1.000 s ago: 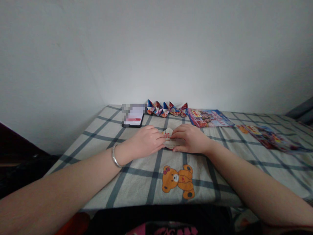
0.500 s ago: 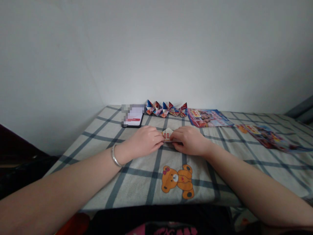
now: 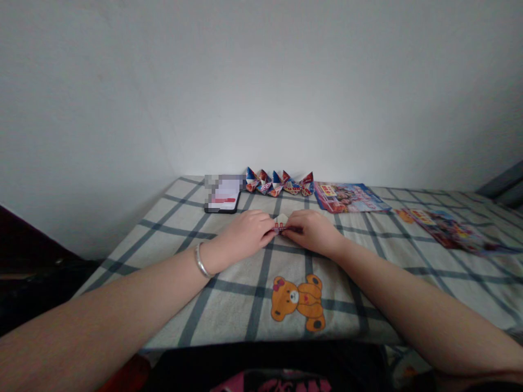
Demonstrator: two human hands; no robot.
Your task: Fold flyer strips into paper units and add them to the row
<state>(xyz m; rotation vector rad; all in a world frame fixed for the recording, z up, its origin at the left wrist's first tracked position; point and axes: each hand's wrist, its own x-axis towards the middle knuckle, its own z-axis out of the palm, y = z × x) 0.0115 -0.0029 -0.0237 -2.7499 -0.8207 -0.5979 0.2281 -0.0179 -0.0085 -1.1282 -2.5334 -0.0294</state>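
Note:
Between my two hands, a small folded piece of paper (image 3: 280, 222) shows a pale pointed top and red marks along its lower part. My left hand (image 3: 250, 234), with a silver bangle at the wrist, pinches its left side. On the right side, my right hand (image 3: 312, 231) grips it with thumb and fingers. Both hands are closed, and the fingers cover most of the paper. Just beyond them, a row of several folded colourful paper pieces (image 3: 280, 183) with upright points stands near the wall.
A phone (image 3: 225, 195), its screen lit and partly blurred, lies left of the folded row. Printed colourful sheets (image 3: 353, 197) lie to the right, with another printed sheet (image 3: 453, 228) farther right. A checked cloth (image 3: 229, 310) with a printed bear covers the table.
My fingers have drawn closer together around the paper, and less of it shows. My left hand has moved slightly right.

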